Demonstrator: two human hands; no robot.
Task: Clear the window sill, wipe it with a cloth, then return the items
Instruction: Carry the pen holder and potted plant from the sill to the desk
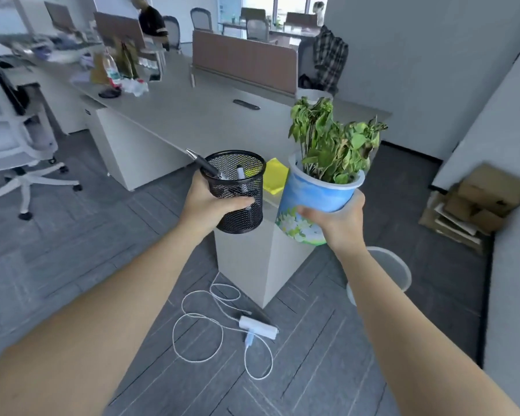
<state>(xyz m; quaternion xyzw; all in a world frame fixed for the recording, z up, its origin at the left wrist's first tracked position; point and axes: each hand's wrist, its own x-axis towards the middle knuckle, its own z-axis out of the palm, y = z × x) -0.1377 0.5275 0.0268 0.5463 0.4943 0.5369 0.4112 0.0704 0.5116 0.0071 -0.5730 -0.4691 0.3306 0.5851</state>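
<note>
Wilting plant (333, 139), blue pot (315, 196); black mesh cup (237, 187)

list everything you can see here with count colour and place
pen holder: 1, black mesh, in left hand, pens inside
pot: 1, blue with flowers, in right hand
plant: 1, green, wilting, in the pot
cloth: 1, yellow, on the desk corner behind the holder
desk: 1, grey, ahead
bottle: 1, clear, far left of desk
chair: 1, white, left
power strip: 1, white with cable, on floor
bin: 1, grey, floor, lower right
boxes: stack, brown, right wall
left hand: gripping the holder
right hand: gripping the pot
</note>
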